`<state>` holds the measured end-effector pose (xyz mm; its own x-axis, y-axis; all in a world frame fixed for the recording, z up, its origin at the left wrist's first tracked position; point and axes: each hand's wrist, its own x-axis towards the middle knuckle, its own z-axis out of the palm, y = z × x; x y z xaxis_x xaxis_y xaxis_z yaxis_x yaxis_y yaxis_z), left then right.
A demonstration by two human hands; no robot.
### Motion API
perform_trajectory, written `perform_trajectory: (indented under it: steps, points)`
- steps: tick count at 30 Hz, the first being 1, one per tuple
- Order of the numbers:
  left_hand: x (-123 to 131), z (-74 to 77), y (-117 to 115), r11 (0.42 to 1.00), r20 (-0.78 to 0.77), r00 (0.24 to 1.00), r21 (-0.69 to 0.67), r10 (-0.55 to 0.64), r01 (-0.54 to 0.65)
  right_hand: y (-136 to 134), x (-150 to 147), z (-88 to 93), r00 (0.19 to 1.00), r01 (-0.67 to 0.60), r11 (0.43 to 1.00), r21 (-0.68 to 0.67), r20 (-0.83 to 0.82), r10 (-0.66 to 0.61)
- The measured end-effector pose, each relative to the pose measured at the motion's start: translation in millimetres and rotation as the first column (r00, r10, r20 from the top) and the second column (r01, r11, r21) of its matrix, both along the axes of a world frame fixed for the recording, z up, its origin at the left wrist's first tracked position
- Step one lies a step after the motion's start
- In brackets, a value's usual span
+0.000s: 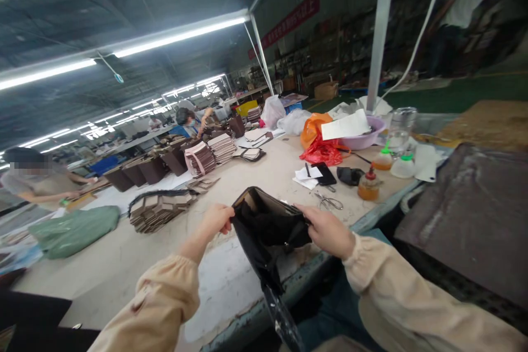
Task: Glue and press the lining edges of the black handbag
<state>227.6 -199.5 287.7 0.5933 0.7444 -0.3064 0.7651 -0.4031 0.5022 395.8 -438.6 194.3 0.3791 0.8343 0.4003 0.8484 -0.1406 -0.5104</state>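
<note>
A black bag point(258, 245) hangs with its mouth spread between my two hands, over the near edge of the worktable point(231, 264). Its dark lining shows inside, and a strip of black material trails down below it. My left hand point(218, 219) pinches the left corner of the rim. At the right corner, my right hand point(328, 229) grips the rim, thumb and fingers closed on it. Just beyond the bag lie scissors point(330, 202), a black pouch-like item point(350, 176) and a bottle of amber liquid with a red cap point(368, 184).
Stacked brown panels point(160, 210) and a green plastic bag point(76, 229) lie leftward. A purple basin point(363, 135), red plastic bag point(320, 149) and green-tipped bottles point(402, 165) stand at the far right. A metal post point(381, 33) rises there. Co-workers point(33, 181) sit across the table.
</note>
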Motion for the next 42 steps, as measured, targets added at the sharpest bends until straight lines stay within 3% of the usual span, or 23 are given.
perform_trajectory:
  steps: [5,9,12,15,17,19,23,27,30,33,35,42]
  points:
    - [-43.3,-2.1,-24.2,0.99,0.062,0.998,-0.137,0.018,-0.009,18.9,61.9,11.9,0.982,-0.19,0.982,-0.01,0.013,0.19]
    - [-61.4,-8.5,-35.7,0.983,-0.001,0.997,-0.166,0.072,-0.072,48.5,68.7,0.1,0.958,-0.285,0.958,0.033,-0.025,0.285]
    - [-64.2,0.5,-33.2,0.987,-0.085,0.993,-0.129,0.087,-0.098,65.2,63.0,-9.6,0.944,-0.312,0.945,0.1,-0.079,0.32]
    - [-61.3,21.3,-35.9,0.993,-0.144,0.988,0.108,0.052,-0.037,66.7,60.5,-6.5,0.913,-0.364,0.918,0.157,-0.135,0.385]
    - [-54.2,33.1,-44.5,0.866,-0.184,0.981,0.48,-0.057,0.14,62.2,60.6,1.4,0.874,-0.425,0.885,0.188,-0.169,0.455]
    - [-41.5,36.9,-55.3,0.787,-0.178,0.965,0.559,-0.195,0.262,59.1,60.0,9.0,0.817,-0.502,0.836,0.222,-0.197,0.543]
    - [-6.4,18.0,-69.6,0.727,-0.134,0.903,0.551,-0.408,0.41,66.5,54.4,10.2,0.843,-0.44,0.858,0.266,-0.206,0.496]
    - [19.3,-6.9,-67.4,0.672,-0.279,0.833,0.496,-0.477,0.551,77.6,49.2,0.8,0.842,-0.412,0.856,0.311,-0.229,0.489]
    - [26.3,-12.7,-59.8,0.591,-0.35,0.78,0.512,-0.519,0.623,79.2,49.2,-0.8,0.826,-0.424,0.847,0.321,-0.246,0.507]
    - [27.7,-11.5,-52.3,0.475,-0.36,0.772,0.63,-0.523,0.615,78.5,49.6,0.4,0.819,-0.43,0.842,0.325,-0.253,0.516]
    - [27.5,-11.2,-47.9,0.437,-0.321,0.801,0.705,-0.506,0.558,79.3,48.8,0.3,0.825,-0.409,0.848,0.337,-0.261,0.502]
    - [29.7,-19.6,-28.5,0.517,-0.109,0.83,0.735,-0.547,0.438,87.0,46.6,-4.7,0.859,-0.314,0.864,0.393,-0.27,0.434]
